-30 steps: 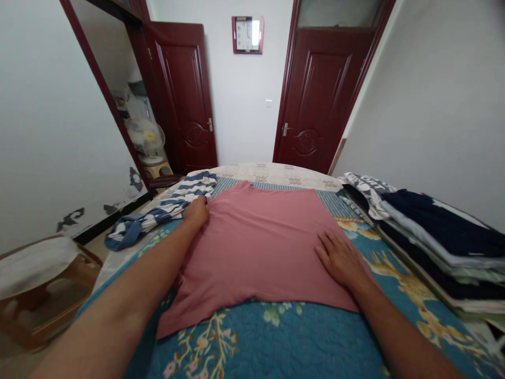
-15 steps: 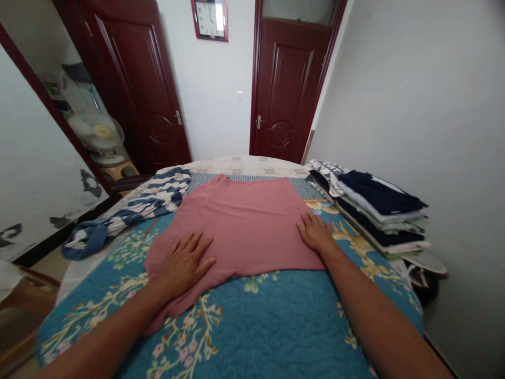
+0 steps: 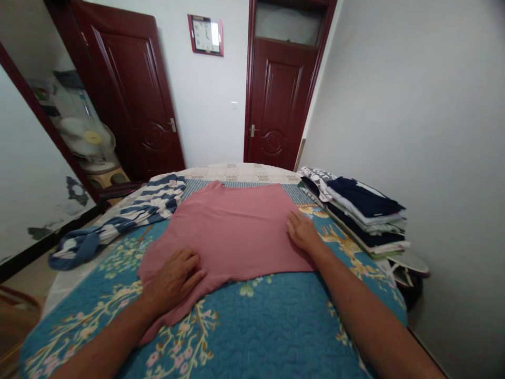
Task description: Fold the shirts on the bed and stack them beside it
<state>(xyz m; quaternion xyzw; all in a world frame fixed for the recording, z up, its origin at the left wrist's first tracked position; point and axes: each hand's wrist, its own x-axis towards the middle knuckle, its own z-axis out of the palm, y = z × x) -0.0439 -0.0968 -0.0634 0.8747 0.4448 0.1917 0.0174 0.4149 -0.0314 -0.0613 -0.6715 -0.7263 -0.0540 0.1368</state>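
Observation:
A pink shirt (image 3: 232, 231) lies spread flat on a bed with a blue floral quilt (image 3: 268, 326). My left hand (image 3: 173, 279) rests palm down on the shirt's near left corner, its fingers slightly curled on the cloth. My right hand (image 3: 302, 231) lies flat on the shirt's right edge, fingers stretched out. Neither hand holds anything.
A blue and white striped garment (image 3: 134, 210) lies crumpled at the bed's left edge. A stack of folded clothes (image 3: 359, 210) sits at the right by the wall. Two dark red doors (image 3: 276, 100), a wall clock (image 3: 205, 35) and a fan (image 3: 89, 139) stand beyond the bed.
My left hand moved from the shirt's far left shoulder back to its near left corner. My right hand stayed on the right edge. The view swung to the right.

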